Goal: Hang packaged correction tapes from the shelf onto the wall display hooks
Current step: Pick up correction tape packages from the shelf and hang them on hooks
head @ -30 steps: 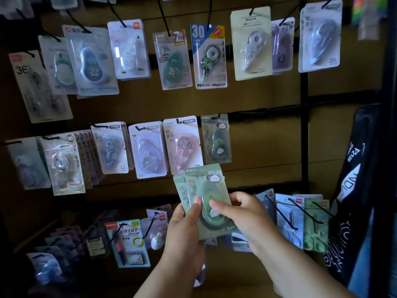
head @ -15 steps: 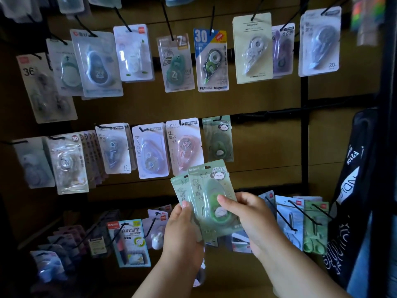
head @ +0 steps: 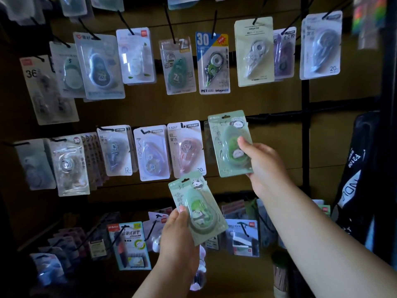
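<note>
My right hand (head: 264,166) grips a green panda correction tape pack (head: 225,147) by its lower right side. It holds the pack up against the middle row of the wall display, right of a pink pack (head: 187,147), at the spot of a hook (head: 217,118) whose tip I cannot see. My left hand (head: 178,239) holds a second green panda pack (head: 197,208) lower down, tilted, in front of the bottom row.
Three rows of packaged correction tapes hang on black hooks over a brown board; the top row includes a blue "30" pack (head: 212,63). A black vertical post (head: 305,100) stands to the right, a dark bag (head: 361,179) beyond it. Boxed goods (head: 129,244) fill the bottom row.
The two packs, held together before, are now apart. My right hand lifted one up and right to the middle row. My left hand stays low with the other.
</note>
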Available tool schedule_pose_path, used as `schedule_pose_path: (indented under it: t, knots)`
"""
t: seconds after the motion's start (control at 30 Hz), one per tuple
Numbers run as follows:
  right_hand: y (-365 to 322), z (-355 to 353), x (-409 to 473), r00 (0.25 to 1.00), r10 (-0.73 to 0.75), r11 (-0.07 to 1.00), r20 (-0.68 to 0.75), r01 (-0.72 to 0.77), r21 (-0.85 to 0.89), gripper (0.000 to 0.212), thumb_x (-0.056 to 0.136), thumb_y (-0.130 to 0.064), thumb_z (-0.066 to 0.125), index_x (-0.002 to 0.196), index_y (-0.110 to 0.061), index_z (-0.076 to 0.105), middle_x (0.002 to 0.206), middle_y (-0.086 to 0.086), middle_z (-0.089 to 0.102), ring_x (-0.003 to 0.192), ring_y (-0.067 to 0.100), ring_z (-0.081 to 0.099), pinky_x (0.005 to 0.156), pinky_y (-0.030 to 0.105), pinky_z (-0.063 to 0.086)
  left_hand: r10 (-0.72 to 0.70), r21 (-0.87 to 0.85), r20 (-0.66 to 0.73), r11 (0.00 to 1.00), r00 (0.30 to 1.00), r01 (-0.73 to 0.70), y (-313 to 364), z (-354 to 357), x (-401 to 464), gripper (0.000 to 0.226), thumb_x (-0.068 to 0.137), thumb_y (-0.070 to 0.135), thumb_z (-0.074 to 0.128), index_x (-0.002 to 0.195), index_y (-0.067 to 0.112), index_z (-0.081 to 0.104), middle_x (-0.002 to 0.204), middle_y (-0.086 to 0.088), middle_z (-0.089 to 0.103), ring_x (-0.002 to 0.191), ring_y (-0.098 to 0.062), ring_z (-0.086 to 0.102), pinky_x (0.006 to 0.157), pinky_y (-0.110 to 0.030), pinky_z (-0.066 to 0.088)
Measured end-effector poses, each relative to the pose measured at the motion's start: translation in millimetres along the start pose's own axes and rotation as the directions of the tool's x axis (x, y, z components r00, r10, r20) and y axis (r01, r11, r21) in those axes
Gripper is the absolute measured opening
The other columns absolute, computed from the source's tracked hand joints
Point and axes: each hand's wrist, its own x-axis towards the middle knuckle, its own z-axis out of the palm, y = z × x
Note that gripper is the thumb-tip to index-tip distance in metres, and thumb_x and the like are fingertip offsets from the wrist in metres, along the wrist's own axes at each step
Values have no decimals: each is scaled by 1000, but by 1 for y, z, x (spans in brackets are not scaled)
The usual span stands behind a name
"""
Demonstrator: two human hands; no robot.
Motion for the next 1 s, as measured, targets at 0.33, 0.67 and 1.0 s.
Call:
schedule_pose_path:
  t: [0.33, 0.67, 1.0]
  knots:
    - [22, 7, 25, 998, 2, 996, -63, -8, -93, 20, 80, -30, 76, 76, -16, 63, 84, 2, 74, 85, 22, 71, 81, 39, 57, -24, 6, -28, 1000, 999, 24, -3, -1, 1, 29, 105, 24, 37, 119, 12, 60, 111, -17, 71, 102, -32, 68, 80, -43, 55]
    - [42, 18, 66, 985, 30, 955, -169, -78, -285, 31, 81, -42, 73, 79, -14, 60, 87, 2, 69, 78, 18, 66, 63, 29, 51, -51, -11, -6, 999, 999, 51, -8, -5, 7, 28, 105, 22, 37, 114, 12, 61, 108, -17, 72, 97, -30, 71, 77, -43, 56]
    - [55, 9, 80, 981, 99, 902, -165, -159, -402, 49, 82, -48, 68, 103, -6, 58, 90, 2, 61, 72, 15, 62, 81, 34, 58, -49, 28, -5, 998, 999, 49, -6, -10, 14, 30, 105, 25, 38, 118, 10, 61, 109, -18, 73, 101, -34, 70, 94, -56, 52]
